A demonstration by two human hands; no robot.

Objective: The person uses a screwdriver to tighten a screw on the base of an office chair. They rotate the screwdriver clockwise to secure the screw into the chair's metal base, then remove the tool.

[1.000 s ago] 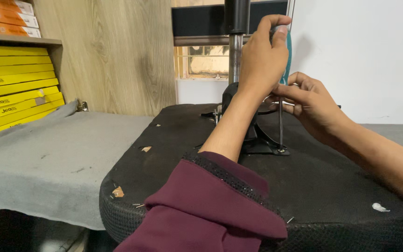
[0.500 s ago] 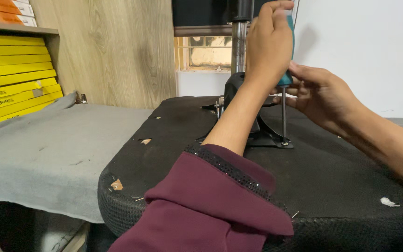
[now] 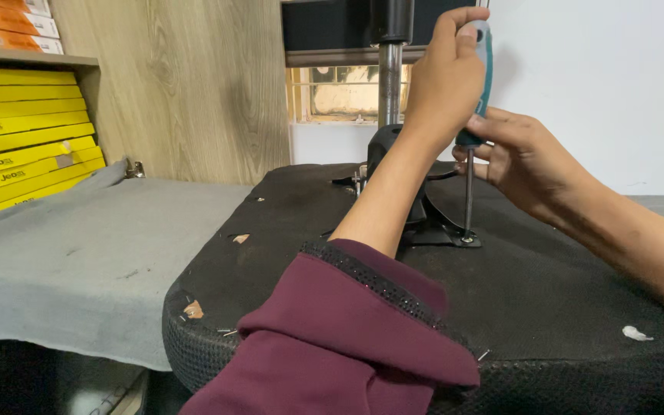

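Screwdriver (image 3: 476, 92) is standing upright, tip seated on a screw in the black bracket (image 3: 433, 230) under the upturned chair seat (image 3: 562, 300). Left hand (image 3: 446, 84) is gripping the teal handle; right hand (image 3: 522, 157) is pinching the shaft. Likely screw-driving: next calls for steady downward pressure.

- The screwdriver (image 3: 479, 84) has a teal handle with a pale translucent top and a bright silver shaft.
- Below it, the upturned chair seat (image 3: 562, 300) is black mesh fabric, with tan torn spots near its left edge and a white scrap at its right.
- The mounting bracket (image 3: 432, 227) on the seat is black; the post (image 3: 389, 77) above it is silver and black.
- The sleeve (image 3: 332, 353) is maroon, with a dark sparkling trim.
- Left of the seat, the tabletop (image 3: 63, 253) cloth is grey.
- Further left, the stacked boxes (image 3: 17, 131) are yellow, with orange ones above.
- The wall panel (image 3: 178, 84) is light wood grain.
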